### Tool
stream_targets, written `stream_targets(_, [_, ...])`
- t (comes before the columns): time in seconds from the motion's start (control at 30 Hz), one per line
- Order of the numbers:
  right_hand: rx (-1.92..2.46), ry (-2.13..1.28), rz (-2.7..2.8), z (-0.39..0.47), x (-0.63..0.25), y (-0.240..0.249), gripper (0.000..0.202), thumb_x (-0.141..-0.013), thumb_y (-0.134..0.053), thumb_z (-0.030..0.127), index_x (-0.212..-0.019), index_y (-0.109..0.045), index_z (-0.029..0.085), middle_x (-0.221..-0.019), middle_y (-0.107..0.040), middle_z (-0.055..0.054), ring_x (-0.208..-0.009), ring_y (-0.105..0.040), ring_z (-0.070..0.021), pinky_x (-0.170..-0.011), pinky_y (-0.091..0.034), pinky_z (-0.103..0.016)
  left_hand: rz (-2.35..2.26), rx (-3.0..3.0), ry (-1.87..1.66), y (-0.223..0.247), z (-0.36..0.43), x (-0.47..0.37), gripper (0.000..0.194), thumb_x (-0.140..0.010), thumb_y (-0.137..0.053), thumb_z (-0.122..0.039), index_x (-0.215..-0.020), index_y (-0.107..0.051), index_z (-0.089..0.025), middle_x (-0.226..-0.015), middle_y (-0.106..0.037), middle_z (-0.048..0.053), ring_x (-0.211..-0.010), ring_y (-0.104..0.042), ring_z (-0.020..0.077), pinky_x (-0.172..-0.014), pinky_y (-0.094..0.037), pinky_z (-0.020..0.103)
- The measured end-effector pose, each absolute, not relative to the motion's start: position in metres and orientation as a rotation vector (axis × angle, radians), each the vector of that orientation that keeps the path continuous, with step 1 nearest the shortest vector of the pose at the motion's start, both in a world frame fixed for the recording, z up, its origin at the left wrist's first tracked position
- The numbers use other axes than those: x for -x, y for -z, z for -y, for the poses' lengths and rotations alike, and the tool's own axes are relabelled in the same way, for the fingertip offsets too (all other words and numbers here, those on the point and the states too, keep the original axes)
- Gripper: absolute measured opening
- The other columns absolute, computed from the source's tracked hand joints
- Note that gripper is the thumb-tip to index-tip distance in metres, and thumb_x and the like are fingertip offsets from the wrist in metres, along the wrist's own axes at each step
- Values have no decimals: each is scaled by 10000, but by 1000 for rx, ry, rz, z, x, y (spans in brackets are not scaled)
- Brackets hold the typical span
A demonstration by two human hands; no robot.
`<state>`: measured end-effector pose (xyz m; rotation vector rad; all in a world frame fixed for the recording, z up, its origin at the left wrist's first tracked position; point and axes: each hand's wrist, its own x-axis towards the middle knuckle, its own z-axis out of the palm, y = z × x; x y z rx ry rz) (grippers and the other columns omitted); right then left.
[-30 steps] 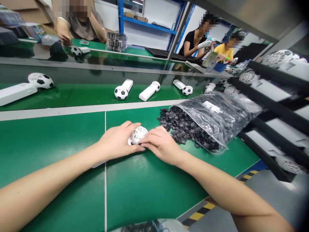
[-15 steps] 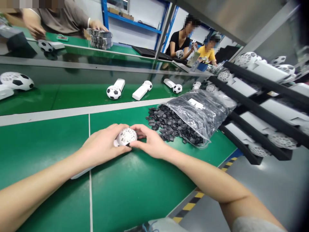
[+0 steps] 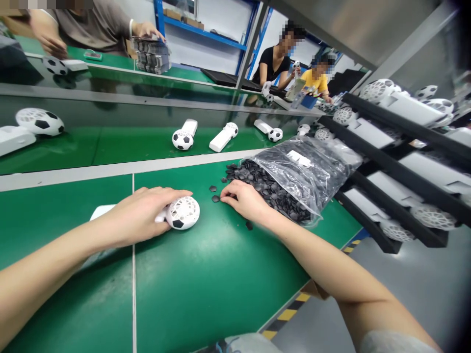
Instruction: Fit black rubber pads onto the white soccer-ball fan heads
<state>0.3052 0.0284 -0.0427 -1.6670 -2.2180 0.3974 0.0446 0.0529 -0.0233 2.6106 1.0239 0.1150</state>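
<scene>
My left hand (image 3: 142, 215) is wrapped round a white handheld fan (image 3: 184, 213) with a football-shaped head. The fan lies on the green table, its openwork grille facing up and its handle partly hidden under my palm. One black pentagon shows on the near side of the head. To the right, my right hand (image 3: 245, 198) has thumb and forefinger pinched at the edge of a small black pentagon piece (image 3: 216, 198) on the table. Another loose piece (image 3: 213, 189) lies just beyond it. Behind that hand, a heap of black pieces (image 3: 287, 203) spills from a clear plastic bag (image 3: 312, 162).
Several football fans (image 3: 183, 139) lie on the green conveyor belt (image 3: 140, 144) beyond the table's pale edge. At right, black racks (image 3: 386, 196) hold more fans. Co-workers sit across the line; one person's hand (image 3: 147, 30) rests on a stack of grey parts (image 3: 151, 55).
My right hand has left the fan and moved right to the loose black pieces. My left hand has shifted the fan slightly left. Some black pieces now lie apart from the heap.
</scene>
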Motion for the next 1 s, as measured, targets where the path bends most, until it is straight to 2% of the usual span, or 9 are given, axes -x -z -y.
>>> stream_targets(0.27, [1768, -428, 2126, -33, -293, 39, 106, -765, -630, 286, -813, -646, 192, -827, -590, -15, -665, -526, -109, -632, -405, -246, -1133, -2684, -101, 19, -47, -44, 642, -714, -401, -131, -1316, -361, -347, -1073, -553, 50, -957, -512, 256, -801, -378, 386])
stream_targets(0.5, [1629, -601, 2173, -34, -290, 43, 40, -767, -620, 202, -781, -593, 177, -699, -591, 12, -630, -550, -105, -592, -417, -221, -1155, -2760, -213, 23, -45, -49, 641, -717, -366, -68, -1305, -393, -323, -1115, -575, 34, -1012, -474, 250, -820, -358, 381])
stream_targets(0.57, [1551, -642, 2209, -28, -290, 40, 38, -783, -598, 175, -820, -607, 175, -711, -615, 6, -655, -571, -113, -624, -440, -230, -1171, -2754, -243, 25, -48, -49, 636, -726, -356, -57, -1303, -396, -321, -1141, -574, 26, -1031, -468, 248, -832, -356, 383])
stream_targets(0.67, [1356, -588, 2281, -18, -286, 33, 110, -809, -558, 131, -859, -643, 181, -841, -659, -22, -797, -593, -127, -759, -456, -253, -1137, -2746, -251, 25, -51, -47, 625, -727, -359, -55, -1296, -407, -310, -1150, -576, 21, -1033, -476, 236, -849, -354, 380])
stream_targets(0.77, [1152, -548, 2287, -10, -277, 25, 131, -824, -545, 132, -856, -660, 185, -835, -666, -21, -817, -592, -122, -795, -458, -248, -1096, -2745, -247, 23, -54, -44, 618, -723, -373, -68, -1284, -418, -323, -1142, -585, 9, -1037, -478, 233, -860, -348, 381])
stream_targets(0.87, [985, -493, 2320, -7, -266, 20, 158, -844, -522, 151, -868, -670, 199, -853, -640, -26, -814, -583, -120, -766, -466, -243, -1076, -2710, -226, 22, -53, -43, 607, -719, -474, -177, -1297, -395, -341, -1135, -588, 12, -1058, -470, 252, -903, -330, 417])
stream_targets(0.93, [914, -498, 2340, -9, -261, 22, 173, -852, -511, 158, -873, -675, 205, -877, -626, -29, -817, -580, -118, -750, -466, -237, -1107, -2671, -232, 21, -50, -45, 655, -689, -583, -377, -1311, -386, -310, -1156, -574, 49, -1087, -459, 284, -951, -292, 476])
stream_targets(1.0, [888, -539, 2325, -13, -257, 25, 151, -842, -530, 170, -858, -676, 206, -878, -621, -27, -823, -581, -118, -751, -465, -238, -1180, -2629, -267, 21, -45, -49, 782, -617, -605, -594, -1294, -424, -249, -1169, -565, 96, -1113, -448, 313, -991, -232, 533])
